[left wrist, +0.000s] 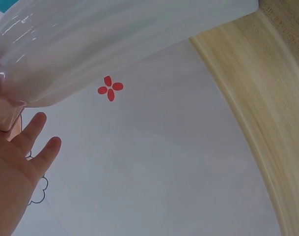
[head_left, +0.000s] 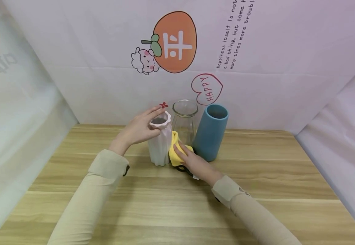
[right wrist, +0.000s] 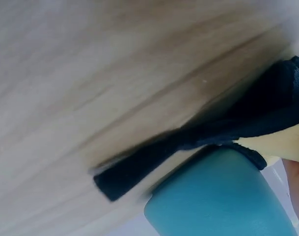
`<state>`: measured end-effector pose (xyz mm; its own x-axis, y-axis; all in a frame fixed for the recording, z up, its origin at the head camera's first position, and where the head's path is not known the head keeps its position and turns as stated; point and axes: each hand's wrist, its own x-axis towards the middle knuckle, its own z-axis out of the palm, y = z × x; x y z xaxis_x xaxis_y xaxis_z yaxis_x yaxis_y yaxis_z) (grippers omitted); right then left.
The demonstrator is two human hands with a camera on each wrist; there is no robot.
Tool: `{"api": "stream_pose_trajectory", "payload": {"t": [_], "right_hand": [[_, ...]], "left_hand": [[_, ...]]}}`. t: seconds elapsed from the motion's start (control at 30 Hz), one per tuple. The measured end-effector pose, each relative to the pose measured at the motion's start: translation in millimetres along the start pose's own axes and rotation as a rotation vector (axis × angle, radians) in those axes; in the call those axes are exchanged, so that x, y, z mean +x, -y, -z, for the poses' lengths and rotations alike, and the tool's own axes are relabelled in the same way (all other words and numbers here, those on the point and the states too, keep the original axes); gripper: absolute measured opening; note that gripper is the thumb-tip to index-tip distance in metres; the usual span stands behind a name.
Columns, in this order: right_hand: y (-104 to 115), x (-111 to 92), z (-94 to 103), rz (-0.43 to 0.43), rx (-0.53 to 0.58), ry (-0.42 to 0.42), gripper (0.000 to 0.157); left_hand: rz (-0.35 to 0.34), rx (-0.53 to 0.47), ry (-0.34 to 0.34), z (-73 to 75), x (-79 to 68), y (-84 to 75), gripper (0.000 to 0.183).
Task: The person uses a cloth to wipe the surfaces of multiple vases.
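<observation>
A white fluted vase (head_left: 160,149) with a scalloped rim stands upright on the wooden table. My left hand (head_left: 140,127) holds it near the rim, thumb on the near side and fingers towards the back. In the left wrist view the vase (left wrist: 124,39) crosses the top, and two fingers of the left hand (left wrist: 14,172) stick out away from it. A yellow cloth (head_left: 174,154) with black edging is gripped in my right hand (head_left: 197,166), up against the white vase's right side. The right wrist view shows the cloth's black edging (right wrist: 208,132) hanging over the table; most of that hand is out of frame.
Behind the cloth stands a clear glass vase (head_left: 185,124). A blue tapered vase (head_left: 211,136) is just right of it, close to my right hand. The wooden table (head_left: 153,211) ends at a printed white backdrop (head_left: 104,92), with white sheets on both sides.
</observation>
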<state>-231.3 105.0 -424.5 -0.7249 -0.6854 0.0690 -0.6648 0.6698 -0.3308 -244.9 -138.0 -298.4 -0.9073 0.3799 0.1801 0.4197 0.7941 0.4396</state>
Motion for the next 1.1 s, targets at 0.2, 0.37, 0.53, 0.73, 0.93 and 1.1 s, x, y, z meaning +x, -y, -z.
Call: {"api": "stream_pose_trajectory", "payload": {"t": [0.2,0.37,0.53,0.73,0.93,1.1], "right_hand": [[1,2,0.7,-0.056,0.013,0.095,0.062],[2,3,-0.2,-0.050,0.020,0.074,0.063],[4,1,0.9,-0.019,0.038,-0.035,0.066],[9,6,10.8,-0.021,0.135,-0.199,0.065],[19,16,31.7,-0.025,0.204,-0.276,0.067],[27,24,48.5,-0.004,0.221,-0.326,0.067]], "left_hand": [[0.004,0.025,-0.006,2.5,-2.2,2.3,0.073],[0.023,0.031,-0.054,2.5,-4.0,-0.8,0.078],[0.012,0.075,-0.076,2.6,-4.9,-2.9,0.072],[0.009,0.107,-0.057,3.3,-7.7,-3.2,0.073],[0.024,0.106,-0.128,-1.2,-11.5,0.5,0.074],[-0.040,0.111,-0.207,-5.5,-13.1,4.0,0.072]]}}
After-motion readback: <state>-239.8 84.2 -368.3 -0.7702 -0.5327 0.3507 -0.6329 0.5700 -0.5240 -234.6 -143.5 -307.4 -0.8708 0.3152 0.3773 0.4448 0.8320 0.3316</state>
